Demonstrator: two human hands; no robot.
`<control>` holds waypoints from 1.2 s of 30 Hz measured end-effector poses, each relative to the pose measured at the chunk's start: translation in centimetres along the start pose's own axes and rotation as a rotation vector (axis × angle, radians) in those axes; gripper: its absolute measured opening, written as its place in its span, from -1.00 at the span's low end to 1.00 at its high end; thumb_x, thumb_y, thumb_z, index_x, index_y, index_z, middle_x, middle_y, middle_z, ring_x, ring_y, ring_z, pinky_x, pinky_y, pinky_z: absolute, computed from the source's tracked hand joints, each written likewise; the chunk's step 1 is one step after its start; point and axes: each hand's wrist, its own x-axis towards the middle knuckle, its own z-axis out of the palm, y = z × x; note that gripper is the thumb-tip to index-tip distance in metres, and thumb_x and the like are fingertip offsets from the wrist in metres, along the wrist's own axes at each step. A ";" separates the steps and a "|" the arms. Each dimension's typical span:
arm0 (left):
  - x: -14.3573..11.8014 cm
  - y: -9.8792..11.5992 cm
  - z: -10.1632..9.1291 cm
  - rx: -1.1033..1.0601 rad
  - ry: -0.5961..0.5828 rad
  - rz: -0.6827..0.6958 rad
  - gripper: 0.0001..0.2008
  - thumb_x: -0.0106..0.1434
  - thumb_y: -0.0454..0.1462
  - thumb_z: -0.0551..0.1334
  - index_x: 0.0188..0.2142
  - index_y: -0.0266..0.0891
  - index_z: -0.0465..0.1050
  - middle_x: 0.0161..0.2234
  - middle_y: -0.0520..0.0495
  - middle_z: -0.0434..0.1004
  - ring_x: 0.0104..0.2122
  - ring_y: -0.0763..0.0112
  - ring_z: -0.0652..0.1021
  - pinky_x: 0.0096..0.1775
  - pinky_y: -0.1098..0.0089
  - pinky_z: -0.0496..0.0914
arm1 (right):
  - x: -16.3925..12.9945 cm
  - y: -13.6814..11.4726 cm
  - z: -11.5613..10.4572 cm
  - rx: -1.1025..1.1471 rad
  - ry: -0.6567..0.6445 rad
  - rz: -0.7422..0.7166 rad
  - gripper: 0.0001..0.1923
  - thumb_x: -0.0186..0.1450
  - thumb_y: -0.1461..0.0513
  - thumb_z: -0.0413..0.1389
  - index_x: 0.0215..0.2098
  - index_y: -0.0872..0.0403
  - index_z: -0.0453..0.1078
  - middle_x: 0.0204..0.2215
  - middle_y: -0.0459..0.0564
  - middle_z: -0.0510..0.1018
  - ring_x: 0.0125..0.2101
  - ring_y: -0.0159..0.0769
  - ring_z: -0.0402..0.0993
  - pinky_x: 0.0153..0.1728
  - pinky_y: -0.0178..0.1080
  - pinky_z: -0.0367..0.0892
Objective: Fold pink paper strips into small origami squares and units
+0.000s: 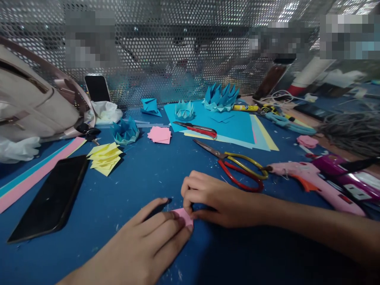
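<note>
Room on bare blue table between black phone and scissors, left hand flat and right hand curled, fingertips pinning small pink paper at near centre.

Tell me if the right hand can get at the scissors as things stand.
Probably yes. The right hand presses the pink paper, and the scissors lie just beyond it on bare table, nothing between.
</note>
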 end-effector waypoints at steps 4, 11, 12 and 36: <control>0.0 0.1 0.0 0.043 -0.009 0.013 -0.56 0.50 -0.30 -0.16 0.22 -0.40 0.27 0.04 -0.15 0.50 0.06 0.27 0.41 0.32 0.09 -0.12 | -0.1 -0.4 0.1 -0.024 0.007 0.025 -0.94 0.37 0.30 0.08 -0.26 0.10 0.39 -0.22 0.00 0.40 -0.21 -0.25 0.22 -0.14 -0.20 0.14; 0.0 0.6 -0.4 0.103 -0.067 -0.012 -0.56 0.49 -0.30 -0.15 0.25 -0.36 0.24 0.12 -0.13 0.43 0.11 0.27 0.37 0.32 0.12 -0.18 | -0.3 0.0 0.2 -0.042 0.017 -0.035 -0.84 0.42 0.21 0.04 -0.22 0.13 0.41 -0.19 0.04 0.38 -0.20 -0.24 0.22 -0.11 -0.17 0.14; 0.0 0.7 -0.4 0.106 -0.074 -0.011 -0.56 0.50 -0.30 -0.16 0.26 -0.35 0.23 0.11 -0.12 0.43 0.10 0.27 0.37 0.32 0.12 -0.21 | -0.3 -0.1 0.2 -0.038 0.024 -0.032 -0.84 0.42 0.21 0.04 -0.23 0.13 0.40 -0.20 0.04 0.38 -0.20 -0.24 0.22 -0.10 -0.17 0.14; 0.8 0.7 -0.7 0.151 -0.036 0.022 -0.59 0.49 -0.31 -0.11 0.17 -0.34 0.36 -0.01 -0.08 0.54 0.03 0.30 0.42 0.32 0.17 -0.24 | -0.5 -1.4 1.8 -0.190 0.125 0.101 -0.98 0.33 0.30 0.06 -0.28 0.10 0.31 -0.19 0.02 0.36 -0.21 -0.24 0.20 -0.17 -0.18 0.08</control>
